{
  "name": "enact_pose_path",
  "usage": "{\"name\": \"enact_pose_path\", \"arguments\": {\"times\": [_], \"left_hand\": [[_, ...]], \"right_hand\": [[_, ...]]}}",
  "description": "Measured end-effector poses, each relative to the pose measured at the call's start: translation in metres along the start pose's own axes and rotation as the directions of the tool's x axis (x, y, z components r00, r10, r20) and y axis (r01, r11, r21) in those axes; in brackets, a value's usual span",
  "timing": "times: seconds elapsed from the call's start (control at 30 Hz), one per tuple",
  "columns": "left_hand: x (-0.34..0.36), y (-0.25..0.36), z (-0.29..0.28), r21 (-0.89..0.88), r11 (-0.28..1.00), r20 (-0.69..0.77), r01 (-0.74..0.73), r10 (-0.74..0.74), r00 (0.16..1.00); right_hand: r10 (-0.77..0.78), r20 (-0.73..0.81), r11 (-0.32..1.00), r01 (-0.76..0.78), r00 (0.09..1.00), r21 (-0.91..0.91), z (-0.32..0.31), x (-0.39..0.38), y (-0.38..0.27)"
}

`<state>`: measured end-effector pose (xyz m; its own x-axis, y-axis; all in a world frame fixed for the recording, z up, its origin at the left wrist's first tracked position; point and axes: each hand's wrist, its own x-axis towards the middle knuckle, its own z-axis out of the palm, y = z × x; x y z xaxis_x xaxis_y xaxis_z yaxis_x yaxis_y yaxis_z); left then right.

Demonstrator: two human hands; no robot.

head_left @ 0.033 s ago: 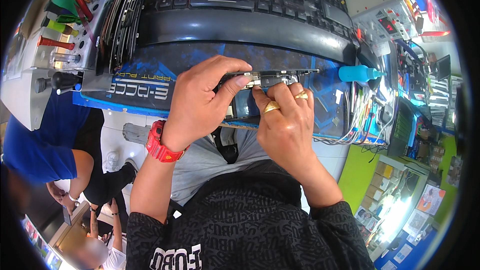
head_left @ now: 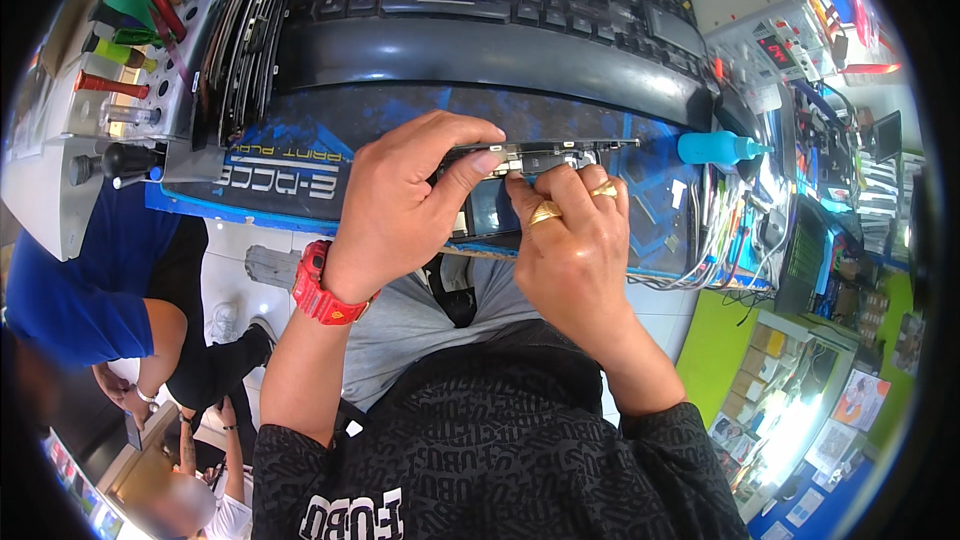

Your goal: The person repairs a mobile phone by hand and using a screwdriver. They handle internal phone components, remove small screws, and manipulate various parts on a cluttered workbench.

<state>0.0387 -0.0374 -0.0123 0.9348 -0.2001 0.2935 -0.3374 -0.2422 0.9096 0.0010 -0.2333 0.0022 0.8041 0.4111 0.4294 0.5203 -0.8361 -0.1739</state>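
Observation:
Between my hands is an opened phone (head_left: 545,162), its thin dark upper part tilted up nearly edge-on with small metal parts along it. A dark glossy lower part (head_left: 490,208) lies below, between my hands. My left hand (head_left: 410,185), closed, pinches the raised part between thumb and fingers on its left side. My right hand (head_left: 572,240), wearing gold-coloured rings, has its fingers curled, with the tips pressed against the phone's inner parts. Its thumb is mostly hidden, as is whatever small piece may lie under the fingertips. A red watch (head_left: 330,285) is on my left wrist.
The phone is over a blue-and-black mat (head_left: 290,165). Behind it stands a dusty black keyboard (head_left: 440,40). At right are a light-blue bottle (head_left: 718,147), cables (head_left: 715,250) and a power supply (head_left: 775,50). A screwdriver rack (head_left: 190,50) stands left; another person (head_left: 85,290) sits below it.

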Motion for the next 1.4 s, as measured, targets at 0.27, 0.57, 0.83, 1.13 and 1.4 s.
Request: {"name": "enact_pose_path", "arguments": {"times": [0.27,0.57,0.83,1.13,1.4], "left_hand": [[-0.006,-0.007,-0.003,0.004,0.993,-0.066,-0.121,0.121,0.99],[-0.011,-0.012,0.009,0.007,0.987,-0.134,-0.159,0.158,0.978],[-0.01,-0.011,0.005,0.013,0.993,-0.117,-0.116,0.117,0.986],[-0.01,-0.015,0.015,0.051,0.992,-0.143,-0.119,0.125,0.982],[-0.006,-0.018,0.018,0.071,0.992,-0.147,-0.104,0.113,0.983]], "right_hand": [[-0.008,0.12,1.0,0.01,0.993,-0.011,-0.017,0.019,-0.008],[-0.133,0.264,0.964,0.187,0.955,-0.188,-0.018,0.013,0.007],[0.018,0.31,0.988,0.03,0.95,-0.148,-0.013,0.002,-0.002],[0.152,0.266,0.988,-0.138,0.952,-0.07,-0.006,-0.011,-0.004],[0.158,0.281,0.985,-0.131,0.947,-0.111,-0.004,-0.009,-0.005]]}}
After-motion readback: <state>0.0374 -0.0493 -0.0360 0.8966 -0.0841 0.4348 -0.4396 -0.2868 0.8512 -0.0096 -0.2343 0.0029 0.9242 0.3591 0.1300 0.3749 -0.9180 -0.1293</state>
